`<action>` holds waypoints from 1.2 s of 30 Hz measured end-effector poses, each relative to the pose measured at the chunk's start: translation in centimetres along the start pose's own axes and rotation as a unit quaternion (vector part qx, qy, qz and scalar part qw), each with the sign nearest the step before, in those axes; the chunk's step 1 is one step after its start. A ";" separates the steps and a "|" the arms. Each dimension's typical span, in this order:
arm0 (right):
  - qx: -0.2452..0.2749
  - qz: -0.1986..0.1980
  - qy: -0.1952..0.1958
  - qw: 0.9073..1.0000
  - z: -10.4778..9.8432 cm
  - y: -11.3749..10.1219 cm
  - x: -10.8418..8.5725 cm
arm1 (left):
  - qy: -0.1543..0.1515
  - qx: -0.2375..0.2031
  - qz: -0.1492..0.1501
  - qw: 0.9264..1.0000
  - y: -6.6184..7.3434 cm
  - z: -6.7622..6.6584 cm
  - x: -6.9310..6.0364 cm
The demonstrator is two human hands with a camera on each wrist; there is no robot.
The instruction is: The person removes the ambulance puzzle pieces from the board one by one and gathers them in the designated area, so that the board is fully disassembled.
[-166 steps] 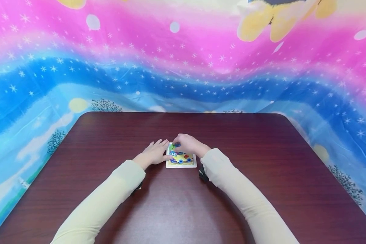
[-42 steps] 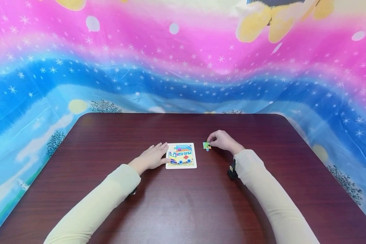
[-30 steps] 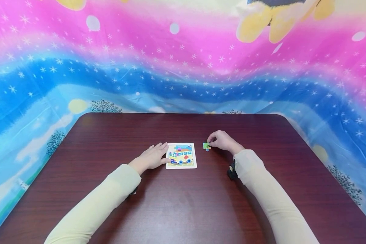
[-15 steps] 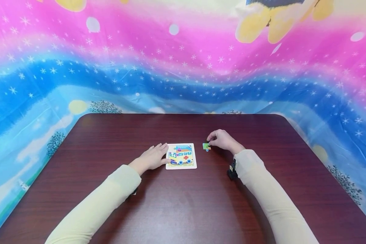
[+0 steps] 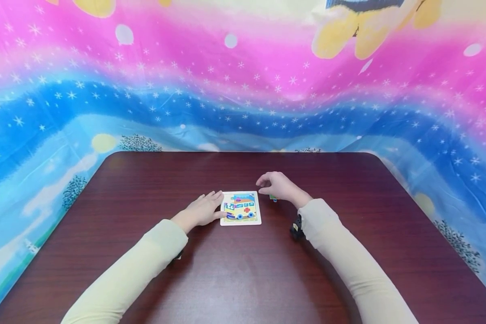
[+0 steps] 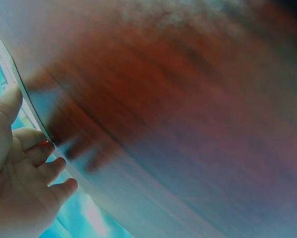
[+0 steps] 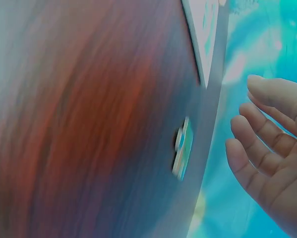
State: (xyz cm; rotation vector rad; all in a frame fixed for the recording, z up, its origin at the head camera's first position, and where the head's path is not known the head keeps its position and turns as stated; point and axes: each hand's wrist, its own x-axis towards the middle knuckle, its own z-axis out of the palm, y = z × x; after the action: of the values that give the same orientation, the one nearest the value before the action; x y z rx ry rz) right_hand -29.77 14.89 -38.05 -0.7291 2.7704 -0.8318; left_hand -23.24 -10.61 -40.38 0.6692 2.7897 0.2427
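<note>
A square jigsaw puzzle [image 5: 243, 211] in a white frame lies flat on the table, showing a yellow van with a red cross. Its upper left part is pale, with no picture piece in it. My left hand [image 5: 200, 210] rests at the frame's left edge, fingers straight, thumb over the lower left side. On the table right of the frame lies a loose green puzzle piece [image 7: 184, 148], mostly hidden under my right hand [image 5: 281, 186] in the head view. That right hand hovers above the table between piece and frame, fingers loosely bent and apart, holding nothing.
The dark red-brown table [image 5: 235, 279] stretches around the puzzle on all sides. A pink and blue patterned cloth [image 5: 243, 90] hangs behind it and along its sides. Black wrist cameras [image 5: 296, 229] sit under the sleeves.
Earlier my right hand lifted the green piece from the frame and laid it down at the right. Now it has let go and moved left toward the frame. My left hand stays put.
</note>
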 end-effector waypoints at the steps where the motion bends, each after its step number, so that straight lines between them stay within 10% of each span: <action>1: -0.001 -0.004 -0.002 1.000 0.2 -0.4 0.1 | 0.000 0.000 0.000 1.000 0.0 0.0 0.0; 36: -0.103 -0.023 -0.106 0.989 4.4 -4.1 2.5 | -0.002 -0.006 0.000 1.000 0.0 -0.1 0.1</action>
State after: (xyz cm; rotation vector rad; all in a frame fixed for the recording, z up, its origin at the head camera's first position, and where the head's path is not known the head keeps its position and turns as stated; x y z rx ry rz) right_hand -29.04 8.58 -39.49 -0.8649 2.6796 -0.4498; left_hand -23.37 -10.60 -40.28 0.6653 2.7825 0.2568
